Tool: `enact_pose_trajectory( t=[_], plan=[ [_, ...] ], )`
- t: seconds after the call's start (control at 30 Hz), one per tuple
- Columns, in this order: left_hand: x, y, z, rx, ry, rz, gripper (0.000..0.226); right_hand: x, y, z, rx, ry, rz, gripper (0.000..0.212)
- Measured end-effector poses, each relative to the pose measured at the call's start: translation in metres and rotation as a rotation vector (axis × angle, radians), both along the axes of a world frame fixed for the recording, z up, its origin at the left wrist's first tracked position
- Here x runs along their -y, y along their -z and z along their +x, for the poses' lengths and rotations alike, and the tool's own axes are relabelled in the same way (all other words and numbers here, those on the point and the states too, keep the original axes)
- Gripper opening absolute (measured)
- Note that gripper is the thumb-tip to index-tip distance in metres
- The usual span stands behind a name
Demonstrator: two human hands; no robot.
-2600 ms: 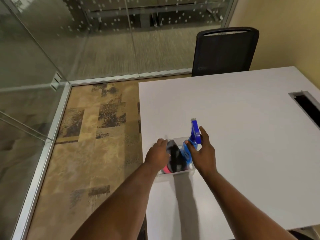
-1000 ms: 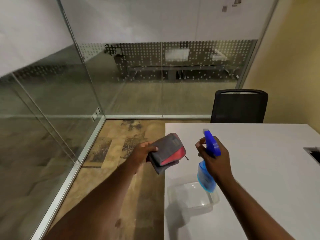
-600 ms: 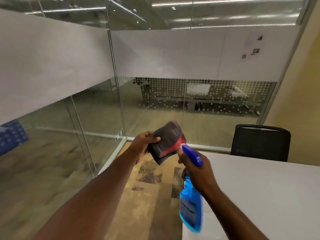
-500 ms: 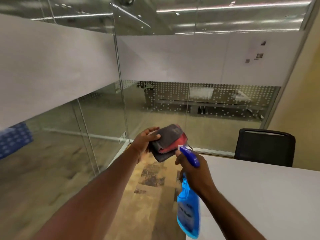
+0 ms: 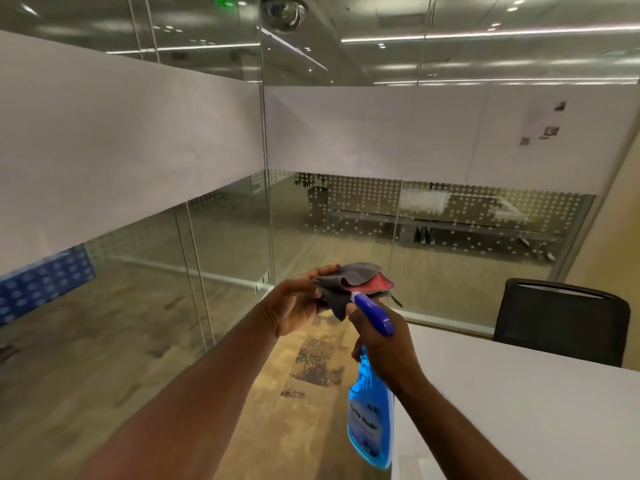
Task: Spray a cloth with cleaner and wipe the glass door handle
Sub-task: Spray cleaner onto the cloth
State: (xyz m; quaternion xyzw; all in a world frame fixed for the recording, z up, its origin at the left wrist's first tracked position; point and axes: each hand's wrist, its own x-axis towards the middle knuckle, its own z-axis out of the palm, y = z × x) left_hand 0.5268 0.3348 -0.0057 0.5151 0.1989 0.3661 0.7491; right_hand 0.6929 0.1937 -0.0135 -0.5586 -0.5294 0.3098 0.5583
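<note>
My left hand [image 5: 296, 303] holds a folded grey and red cloth [image 5: 353, 282] up in front of me. My right hand [image 5: 384, 344] grips the neck of a blue spray bottle [image 5: 370, 420], whose blue nozzle touches the cloth's lower edge. The bottle hangs tilted below my fist, over the table's left edge. No door handle shows in this view.
Glass walls [image 5: 225, 244] with a frosted white band enclose the room on the left and ahead. A white table [image 5: 519, 403] fills the lower right, with a black chair [image 5: 561, 320] behind it. Patterned carpet [image 5: 311, 368] lies below my arms.
My hands took the cloth and bottle out of the clear tub on the table and raised them. The view tilted up, and the nozzle came close against the cloth.
</note>
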Motion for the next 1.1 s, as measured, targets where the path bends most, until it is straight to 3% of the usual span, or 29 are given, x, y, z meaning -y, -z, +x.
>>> enact_pose_trajectory(
  t=[0.07, 0.3, 0.57, 0.83, 1.0, 1.1],
  plan=[
    [0.000, -0.003, -0.003, -0.019, 0.005, 0.045, 0.072, -0.005, -0.003, -0.002, 0.022, -0.015, 0.017, 0.015],
    [-0.001, -0.008, 0.003, -0.049, -0.240, 0.013, 0.047, -0.017, -0.005, -0.015, 0.102, -0.032, 0.052, 0.019],
    [-0.008, -0.011, 0.008, -0.067, -0.338, 0.002, 0.033, -0.018, -0.005, -0.016, 0.115, -0.036, 0.102, 0.016],
    [-0.018, -0.006, 0.000, -0.282, -0.702, -0.241, 0.020, -0.008, -0.009, -0.009, 0.083, -0.034, 0.139, 0.020],
    [-0.010, -0.008, -0.009, -0.263, -0.675, -0.362, 0.027, -0.004, -0.011, -0.011, 0.097, -0.043, 0.110, 0.022],
    [-0.007, -0.005, -0.020, -0.464, -0.706, -0.317, 0.028, -0.002, -0.014, -0.015, 0.063, -0.053, 0.110, 0.017]
  ],
)
